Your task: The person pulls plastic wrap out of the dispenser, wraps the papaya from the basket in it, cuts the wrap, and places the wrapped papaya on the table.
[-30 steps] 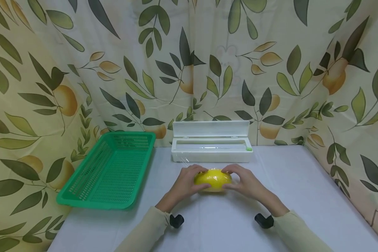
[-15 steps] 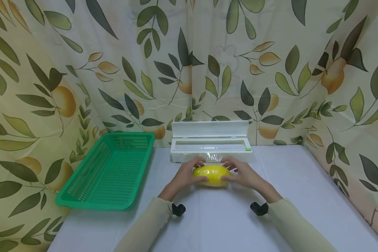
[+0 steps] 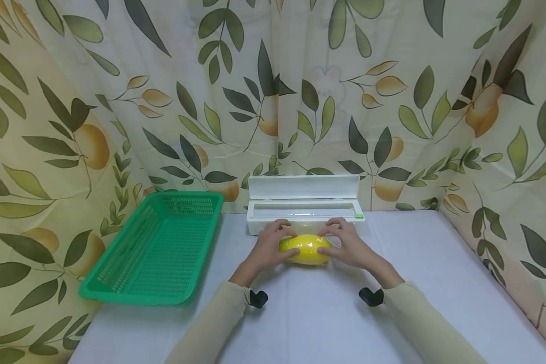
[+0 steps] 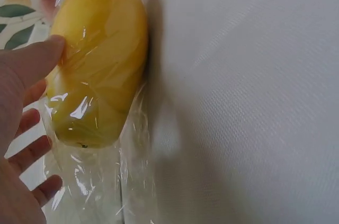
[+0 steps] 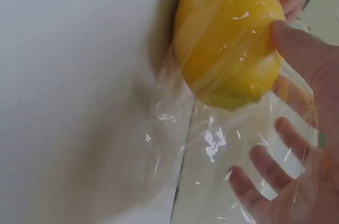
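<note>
Wrapping stage, fruit against the dispenser. The yellow fruit (image 3: 306, 248) lies on the white table (image 3: 437, 283), just in front of the open white film dispenser (image 3: 304, 205), with clear film (image 5: 212, 144) drawn over it and trailing onto the table on both sides. Your left hand (image 3: 269, 246) cups its left end, thumb on the film-covered skin and fingers curved loosely behind; your right hand (image 3: 349, 244) cups the right end the same way, its fingers (image 5: 275, 168) spread beneath the film. Neither hand grips hard; both press film to fruit. The film appears to run on to the dispenser, so the step in hand is judged to be rolling the fruit into its wrap. The next move likely calls for severing the sheet cleanly and smoothing the loose ends. A green basket (image 3: 159, 247) stands apart to the left.
</note>
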Action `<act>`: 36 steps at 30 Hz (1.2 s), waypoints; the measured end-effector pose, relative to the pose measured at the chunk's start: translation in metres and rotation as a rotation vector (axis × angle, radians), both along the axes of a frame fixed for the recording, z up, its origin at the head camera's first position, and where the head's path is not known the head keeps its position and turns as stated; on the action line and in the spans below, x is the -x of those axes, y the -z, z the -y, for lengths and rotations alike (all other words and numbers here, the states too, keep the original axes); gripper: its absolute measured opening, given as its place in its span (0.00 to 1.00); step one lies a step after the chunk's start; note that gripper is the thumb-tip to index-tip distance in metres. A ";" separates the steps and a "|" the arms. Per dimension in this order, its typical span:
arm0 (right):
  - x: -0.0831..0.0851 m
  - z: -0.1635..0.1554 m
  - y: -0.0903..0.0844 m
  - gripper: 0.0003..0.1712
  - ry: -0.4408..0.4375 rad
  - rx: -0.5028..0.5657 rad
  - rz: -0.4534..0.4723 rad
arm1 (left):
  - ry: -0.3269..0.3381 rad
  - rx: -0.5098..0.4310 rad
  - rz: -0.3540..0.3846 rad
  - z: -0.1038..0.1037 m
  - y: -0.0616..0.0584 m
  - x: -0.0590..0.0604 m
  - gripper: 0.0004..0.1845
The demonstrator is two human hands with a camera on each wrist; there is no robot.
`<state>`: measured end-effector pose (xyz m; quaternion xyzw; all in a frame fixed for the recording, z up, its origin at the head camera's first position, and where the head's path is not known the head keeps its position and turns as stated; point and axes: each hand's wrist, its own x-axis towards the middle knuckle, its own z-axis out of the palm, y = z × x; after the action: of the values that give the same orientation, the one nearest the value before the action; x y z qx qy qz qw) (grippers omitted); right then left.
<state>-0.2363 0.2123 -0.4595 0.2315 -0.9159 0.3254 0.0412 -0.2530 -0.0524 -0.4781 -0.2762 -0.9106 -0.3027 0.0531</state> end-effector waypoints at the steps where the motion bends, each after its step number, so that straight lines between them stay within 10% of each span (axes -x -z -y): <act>1: 0.000 0.001 0.000 0.21 0.010 0.003 -0.016 | 0.000 0.005 -0.021 -0.001 0.000 0.000 0.22; 25: -0.003 0.001 0.009 0.32 -0.015 0.021 -0.080 | -0.007 0.009 -0.100 -0.004 0.004 -0.007 0.32; 36: 0.013 0.000 0.001 0.31 -0.016 -0.015 -0.034 | -0.023 -0.023 0.057 -0.003 -0.007 0.015 0.31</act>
<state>-0.2497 0.2118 -0.4608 0.2447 -0.9156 0.3147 0.0524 -0.2684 -0.0489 -0.4713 -0.2563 -0.9114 -0.3202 0.0337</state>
